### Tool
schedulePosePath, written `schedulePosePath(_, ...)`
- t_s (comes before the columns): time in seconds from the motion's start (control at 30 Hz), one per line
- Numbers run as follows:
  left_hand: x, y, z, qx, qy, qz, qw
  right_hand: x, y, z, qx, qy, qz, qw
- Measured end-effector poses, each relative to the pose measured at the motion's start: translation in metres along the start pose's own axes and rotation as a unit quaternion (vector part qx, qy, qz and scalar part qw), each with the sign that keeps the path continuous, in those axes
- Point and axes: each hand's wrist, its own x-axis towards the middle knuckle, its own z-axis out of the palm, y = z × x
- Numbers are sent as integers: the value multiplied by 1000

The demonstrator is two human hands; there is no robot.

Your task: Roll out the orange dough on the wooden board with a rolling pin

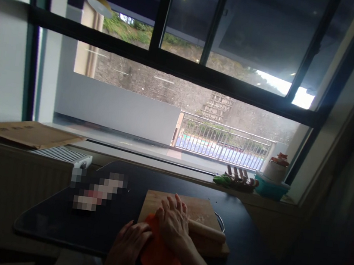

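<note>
A wooden cutting board [155, 199] lies on the dark table, and a wooden rolling pin [208, 231] rests across its right part. My right hand [173, 221] is palm down over the pin's left end, its fingers stretched out flat. Below it, a soft orange sheet [160, 256] hangs over the board's near edge; whether it is dough or another material I cannot tell. My left hand [131, 241] is at the sheet's left edge, fingers bent onto it, thumb hidden. Pale smudges, perhaps flour, mark the board beyond the pin.
The dark table [54, 223] has a blurred-out item [99, 194] on its left. A brown paper envelope [30, 132] lies on a white radiator [78, 161]. On the windowsill, right, stand a turquoise container [270, 188] and a brown rack-like item [239, 180] near something green.
</note>
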Motion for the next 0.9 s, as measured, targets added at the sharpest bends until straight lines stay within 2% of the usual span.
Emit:
schedulePosePath(0.1,3,4,-6,-2,-17,-23,1000,12,5,-8,8,-51,3,999)
schedulePosePath(0.23,5,5,-10,-2,-8,-11,1000,43,11,-17,-12,-116,28,993)
schedulePosePath(0.3,5,6,-11,-5,-9,-17,1000,45,10,-17,-19,-104,36,994)
schedulePosePath(0.4,7,11,-13,-15,-23,-44,999,25,6,-11,-9,-62,36,997)
schedulePosePath(0.5,9,17,-17,-27,-32,-65,997,-1,3,-7,8,-31,-4,999)
schedulePosePath(0.57,10,18,-18,-33,-35,-73,996,-4,6,-7,9,-33,-25,999)
schedulePosePath(0.63,10,16,-18,-35,-41,-76,996,10,13,-8,1,-57,-26,998)
schedulePosePath(0.77,5,7,-11,-37,-15,-30,999,61,32,-10,-10,-83,-7,996)
schedulePosePath(0.83,1,4,-9,-28,-2,-22,999,80,39,-11,-18,-53,19,998)
schedulePosePath(0.9,-2,6,-10,-5,-7,-19,1000,85,44,-10,-39,-4,38,998)
